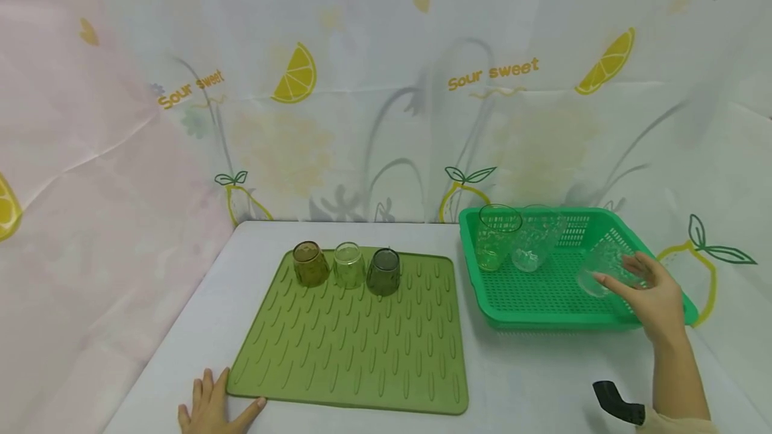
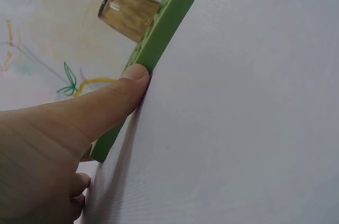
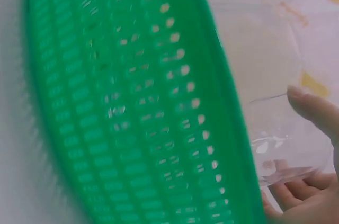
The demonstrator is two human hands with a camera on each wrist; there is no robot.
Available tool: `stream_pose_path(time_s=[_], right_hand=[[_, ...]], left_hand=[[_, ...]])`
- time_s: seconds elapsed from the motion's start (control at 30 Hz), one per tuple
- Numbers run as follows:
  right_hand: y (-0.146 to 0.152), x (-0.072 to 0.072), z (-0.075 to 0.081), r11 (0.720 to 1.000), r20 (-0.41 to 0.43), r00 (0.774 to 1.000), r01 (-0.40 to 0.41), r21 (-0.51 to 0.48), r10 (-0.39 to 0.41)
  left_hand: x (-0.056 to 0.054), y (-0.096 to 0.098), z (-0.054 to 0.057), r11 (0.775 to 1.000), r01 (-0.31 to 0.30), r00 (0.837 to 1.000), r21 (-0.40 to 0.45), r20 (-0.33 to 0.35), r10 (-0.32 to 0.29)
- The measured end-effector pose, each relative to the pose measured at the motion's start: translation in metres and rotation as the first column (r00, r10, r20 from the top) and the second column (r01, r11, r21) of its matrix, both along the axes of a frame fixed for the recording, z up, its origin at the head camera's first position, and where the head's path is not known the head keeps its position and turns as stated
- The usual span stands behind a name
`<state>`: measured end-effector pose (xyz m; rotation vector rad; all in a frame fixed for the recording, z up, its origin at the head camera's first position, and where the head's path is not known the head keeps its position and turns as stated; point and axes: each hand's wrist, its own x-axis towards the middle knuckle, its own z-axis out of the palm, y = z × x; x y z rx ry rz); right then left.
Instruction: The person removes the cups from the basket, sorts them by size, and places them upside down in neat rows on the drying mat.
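At the near left corner of a green drying mat (image 1: 356, 353), my left hand (image 1: 212, 407) lies with fingers spread. Its thumb (image 2: 119, 89) presses the mat's edge in the left wrist view. My right hand (image 1: 654, 293) reaches over a green plastic basket (image 1: 549, 320) and holds a clear glass (image 1: 597, 272) between thumb and fingers, the glass tilted. The right wrist view shows this clear glass (image 3: 288, 144) beyond the basket's side. Two more glasses stand at the basket's left, a tall clear one (image 1: 490, 256) and a textured one (image 1: 531, 246).
Along the mat's far side stand three small tumblers: an amber one (image 1: 310, 266), a pale clear one (image 1: 348, 266) and a dark grey one (image 1: 384, 273). Behind the white table (image 1: 506, 380) hangs a lemon-print cloth (image 1: 374, 119). A black strap piece (image 1: 618, 406) juts from my right wrist.
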<state>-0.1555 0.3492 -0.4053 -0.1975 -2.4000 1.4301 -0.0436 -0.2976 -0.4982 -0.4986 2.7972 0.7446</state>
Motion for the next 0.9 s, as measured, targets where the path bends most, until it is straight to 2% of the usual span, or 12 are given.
stream_pose_path(time_s=[0.03,0.1,0.17,0.2,0.3,0.43,0.5,0.57,0.67,0.73,0.9], right_hand=[[-0.003,0.002,0.002,0.996,-0.032,0.999,-0.027,-0.083,0.025],[-0.014,0.009,0.012,0.959,-0.092,0.993,-0.102,-0.266,0.080],[-0.021,0.014,0.015,0.880,-0.169,0.978,-0.185,-0.437,0.122],[-0.025,0.015,0.016,0.831,-0.209,0.968,-0.230,-0.506,0.140],[-0.035,0.018,0.018,0.728,-0.296,0.937,-0.334,-0.599,0.186],[-0.047,0.019,0.017,0.628,-0.416,0.880,-0.461,-0.627,0.230],[-0.053,0.018,0.017,0.613,-0.458,0.853,-0.505,-0.608,0.249],[-0.058,0.019,0.017,0.611,-0.486,0.832,-0.537,-0.582,0.269],[-0.065,0.021,0.015,0.626,-0.506,0.805,-0.573,-0.529,0.308],[-0.070,0.024,0.013,0.625,-0.520,0.787,-0.596,-0.503,0.332],[-0.080,0.030,0.006,0.596,-0.542,0.751,-0.644,-0.479,0.377]], left_hand=[[0.000,0.000,0.000,1.000,-0.002,1.000,0.004,0.001,0.002],[0.000,-0.001,-0.001,1.000,-0.003,1.000,0.006,0.002,0.003],[-0.001,-0.002,-0.001,1.000,-0.002,1.000,0.007,0.003,0.002],[-0.001,-0.002,-0.002,1.000,-0.001,1.000,0.007,0.003,0.001],[-0.001,-0.002,-0.002,1.000,-0.001,1.000,0.001,0.003,0.001],[-0.002,-0.003,-0.003,1.000,-0.006,1.000,0.000,0.002,0.006],[-0.002,-0.003,-0.003,1.000,-0.005,1.000,-0.001,0.003,0.005],[-0.002,-0.003,-0.003,1.000,-0.004,1.000,-0.004,0.004,0.004],[-0.002,-0.002,-0.003,1.000,-0.003,1.000,-0.017,0.006,0.003],[-0.002,-0.002,-0.003,1.000,0.000,1.000,-0.027,0.005,0.000],[-0.002,-0.001,-0.002,1.000,0.007,1.000,-0.030,0.003,-0.007]])
